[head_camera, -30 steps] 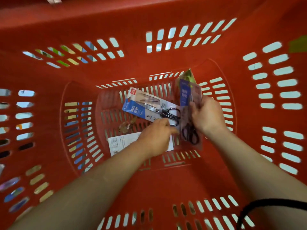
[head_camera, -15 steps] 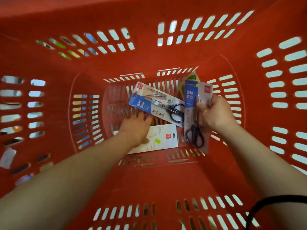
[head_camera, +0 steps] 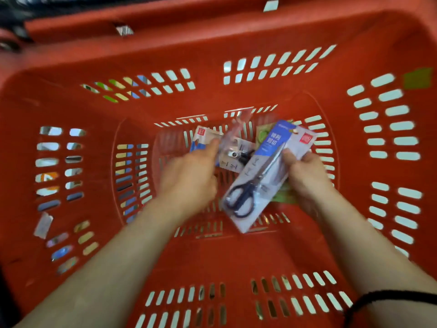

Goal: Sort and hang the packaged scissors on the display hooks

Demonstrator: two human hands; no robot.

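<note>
I look down into a red basket (head_camera: pixel 71 110), and both of my bare arms reach into it.

My right hand (head_camera: pixel 305 171) grips the right pack (head_camera: pixel 260 185) by its long edge. My thumb lies on the front and my other fingers are curled round the back. This pack is up off the basket floor and tilted. Its blue top end points away from me, with a red mark in the far corner. The black handles of the scissors (head_camera: pixel 238 201) sit low, at the end near me. A green thing (head_camera: pixel 263 134) peeks out from behind this pack (I cannot tell what it is).

My left hand (head_camera: pixel 189 178) holds the left pack (head_camera: pixel 227 150). My thumb (head_camera: pixel 212 144) is pressed on its front and my fingers are curled under it. This pack is very blurry. I can make out white card, a blue side, a red mark and something black and silver in the middle. It is deeper in the basket, just beside the right pack. I cannot tell if the two packs touch, or if the left one is off the floor.

A black band (head_camera: pixel 390 295) goes round my right arm. A small scrap of paper (head_camera: pixel 43 224) is on the basket's left wall.
</note>
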